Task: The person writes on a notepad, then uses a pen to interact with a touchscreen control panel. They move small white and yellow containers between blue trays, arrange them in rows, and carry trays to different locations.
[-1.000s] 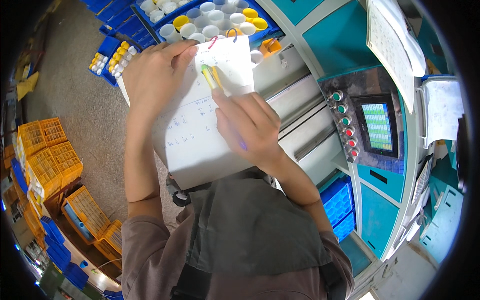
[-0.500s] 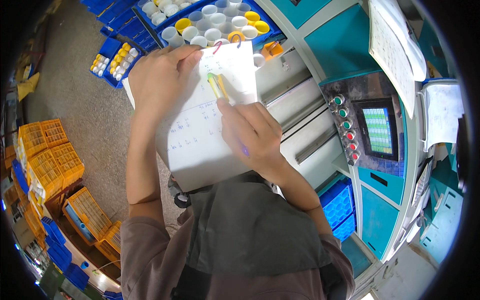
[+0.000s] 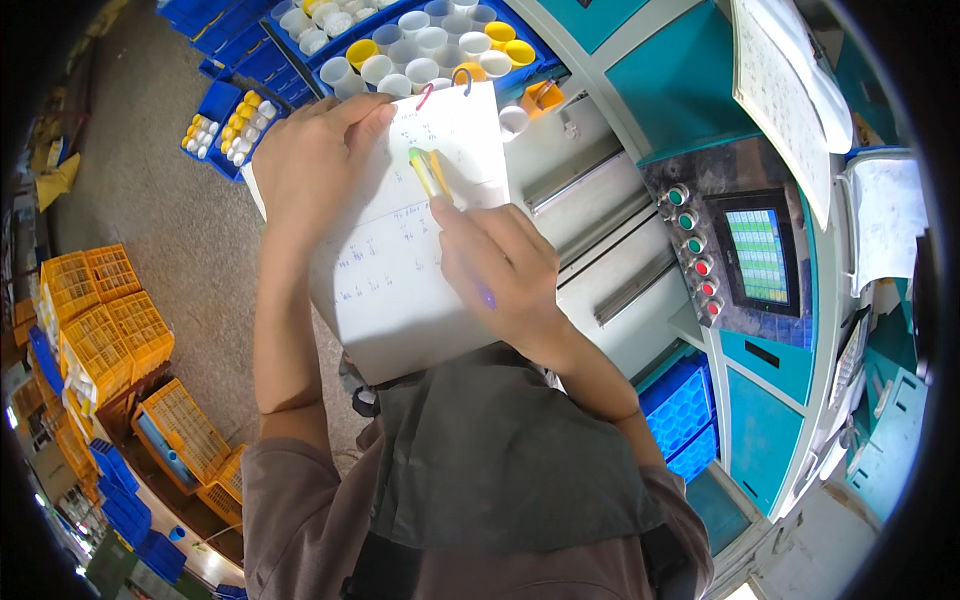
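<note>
Beyond the paper [image 3: 385, 325], blue crate [image 3: 541, 60] of cups [image 3: 432, 42]

Ring-bound sheets [image 3: 390, 325] beneath both hands.
Left hand [image 3: 315, 165] at the sheets' far left corner; right hand [image 3: 505, 275] over their right side, nearer, with pen [image 3: 431, 177] in its grip and projecting past it. Beyond both hands: cups [image 3: 432, 42] standing in a crate [image 3: 546, 59]. Right of the right hand: control panel [image 3: 745, 165], push buttons [image 3: 694, 245] left of its screen [image 3: 757, 255]. Left of the left hand, nearer: stacked crates [image 3: 135, 325].
</note>
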{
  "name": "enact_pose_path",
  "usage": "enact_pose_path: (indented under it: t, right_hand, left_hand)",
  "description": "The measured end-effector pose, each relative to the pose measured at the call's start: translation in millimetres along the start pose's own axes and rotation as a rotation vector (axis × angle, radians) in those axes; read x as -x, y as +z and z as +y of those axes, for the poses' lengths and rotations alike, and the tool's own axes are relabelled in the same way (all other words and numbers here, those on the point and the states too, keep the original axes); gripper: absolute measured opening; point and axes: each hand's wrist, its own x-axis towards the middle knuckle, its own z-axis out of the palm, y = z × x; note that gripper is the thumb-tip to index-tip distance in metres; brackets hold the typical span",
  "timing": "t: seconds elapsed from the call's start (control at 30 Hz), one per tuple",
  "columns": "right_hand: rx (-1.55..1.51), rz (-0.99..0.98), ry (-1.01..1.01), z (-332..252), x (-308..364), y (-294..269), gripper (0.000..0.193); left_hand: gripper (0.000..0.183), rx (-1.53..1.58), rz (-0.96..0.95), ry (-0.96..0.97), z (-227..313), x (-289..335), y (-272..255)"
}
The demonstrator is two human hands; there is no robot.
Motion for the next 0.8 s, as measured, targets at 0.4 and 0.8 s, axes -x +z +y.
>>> enact_pose_path:
  t: [0.4,0.8]
  right_hand:
    - [-0.035,0.014,0.020,2.8,1.5,-0.3,0.042]
    - [-0.079,0.004,0.056,-1.3,-0.4,-10.7,0.038]
  left_hand:
    - [0.025,0.036,0.040,0.035,0.4,1.3,3.8]
    - [0.025,0.050,0.019,0.021,-1.6,0.3,1.6]
